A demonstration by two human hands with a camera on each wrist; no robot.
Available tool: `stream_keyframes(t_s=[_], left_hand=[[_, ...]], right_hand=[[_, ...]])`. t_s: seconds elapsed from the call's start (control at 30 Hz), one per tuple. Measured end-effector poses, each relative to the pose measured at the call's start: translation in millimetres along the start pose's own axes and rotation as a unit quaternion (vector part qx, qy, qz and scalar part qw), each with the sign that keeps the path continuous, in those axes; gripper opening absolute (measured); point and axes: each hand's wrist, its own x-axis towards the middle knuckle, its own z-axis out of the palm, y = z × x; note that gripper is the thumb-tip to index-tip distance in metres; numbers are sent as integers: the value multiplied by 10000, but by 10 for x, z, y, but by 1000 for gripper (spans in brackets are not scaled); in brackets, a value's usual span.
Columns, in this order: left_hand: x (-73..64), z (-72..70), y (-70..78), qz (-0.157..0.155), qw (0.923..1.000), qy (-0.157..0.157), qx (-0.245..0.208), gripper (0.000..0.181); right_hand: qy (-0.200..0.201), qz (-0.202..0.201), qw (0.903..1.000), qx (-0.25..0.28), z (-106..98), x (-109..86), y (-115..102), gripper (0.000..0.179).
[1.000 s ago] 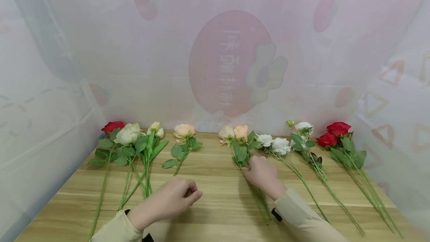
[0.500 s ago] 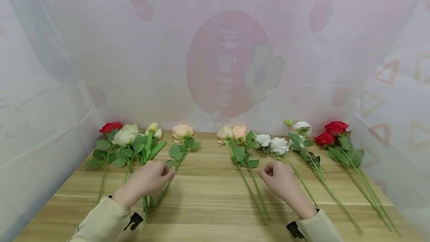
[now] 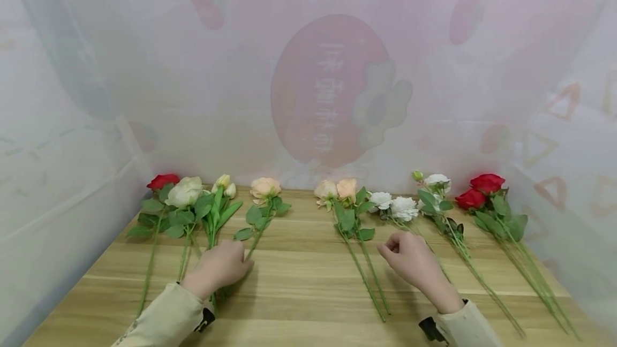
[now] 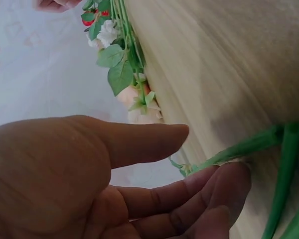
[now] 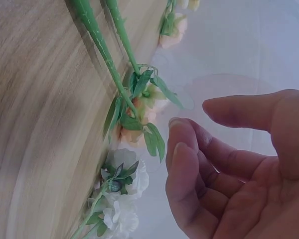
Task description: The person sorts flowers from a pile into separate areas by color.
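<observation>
My left hand (image 3: 217, 269) is low over the table beside the stem of a single peach rose (image 3: 265, 188). In the left wrist view its thumb stands apart from the fingers (image 4: 177, 204), and a green stem (image 4: 249, 144) runs just behind the fingertips. My right hand (image 3: 416, 264) hovers between two peach roses (image 3: 346, 189) and the white flowers (image 3: 404, 209). Nothing lies between its loosely bent fingers (image 5: 182, 169) and thumb. The two peach roses lie side by side, stems toward me, to the left of that hand.
At the left lie a red rose (image 3: 163, 181), a cream rose (image 3: 185, 191) and yellowish tulips (image 3: 223, 182). More white flowers (image 3: 436, 182) and red roses (image 3: 487, 183) lie at the right. A printed curtain (image 3: 231, 95) closes off the back of the wooden table (image 3: 299, 293).
My right hand has left the two peach roses and moved right. My left hand moved forward and left to the single peach rose's stem, then slightly down.
</observation>
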Motion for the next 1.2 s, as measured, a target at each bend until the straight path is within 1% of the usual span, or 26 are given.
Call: stream_keyframes(t_s=[0.1, 0.23, 0.37, 0.5, 0.6, 0.67, 0.8, 0.93, 1.1, 1.2], left_hand=[[4, 38, 1, 31, 9999, 35, 113, 45], [4, 64, 4, -42, 9998, -51, 182, 33], [7, 67, 16, -119, 9997, -172, 96, 28], [0, 45, 34, -82, 9995, -266, -151, 26], [-9, 7, 34, -48, 9990, -289, -327, 28], [-14, -27, 29, -43, 9989, -240, -396, 31], [-18, -99, 13, 24, 9988, -114, -481, 41], [-23, -154, 30, 96, 9974, -41, -707, 50], [-48, -168, 140, 152, 9946, 36, -1027, 52], [-78, -162, 243, 308, 9912, 97, -1281, 48]], right_hand=[[-37, -63, 10000, 34, -6, -14, -5, 22], [-76, -92, 9999, 36, 1, -20, -14, 25], [-71, -133, 9999, 68, 7, -14, -37, 21], [-171, -128, 9997, 139, 10, -14, -58, 19], [-231, -130, 9995, 145, 20, -17, -59, 21], [-224, -157, 9995, 124, 30, -15, -57, 23], [-154, -225, 9996, 56, 52, -10, -58, 26], [-83, -273, 9996, 43, 81, -11, -62, 24], [-108, -205, 9994, 261, 121, -31, -100, 18], [-172, -275, 9987, 400, 147, -62, -145, 17]])
